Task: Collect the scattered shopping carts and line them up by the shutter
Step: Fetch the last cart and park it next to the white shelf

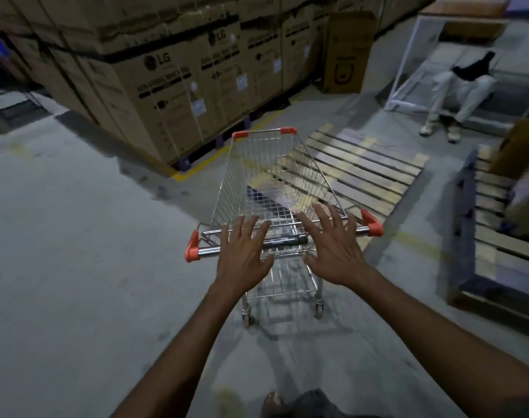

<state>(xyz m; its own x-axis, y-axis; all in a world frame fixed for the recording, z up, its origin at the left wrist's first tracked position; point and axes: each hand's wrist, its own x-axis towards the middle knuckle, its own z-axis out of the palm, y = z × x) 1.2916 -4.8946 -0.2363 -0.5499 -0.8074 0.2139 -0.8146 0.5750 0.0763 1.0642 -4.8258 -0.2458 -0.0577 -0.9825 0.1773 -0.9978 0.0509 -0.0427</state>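
Early going, I judge: one shopping cart point(275, 188) stands on the floor point(76, 236) at twelve o'clock, nose toward a wooden pallet point(366, 170) at one o'clock; left hand point(243, 254) and right hand point(335, 251) hover over its handle point(284, 241), fingers point(322, 218) splayed, gripping nothing; no shutter or lined-up carts show.

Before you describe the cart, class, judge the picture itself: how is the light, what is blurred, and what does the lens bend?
Head view: dim, bluish light; the cart is sharp up top, its wheels and the floor nearby smeared by motion; a glint on the handle; the boxes lean and bow, wide-lens distortion; left hand and right hand sharp.
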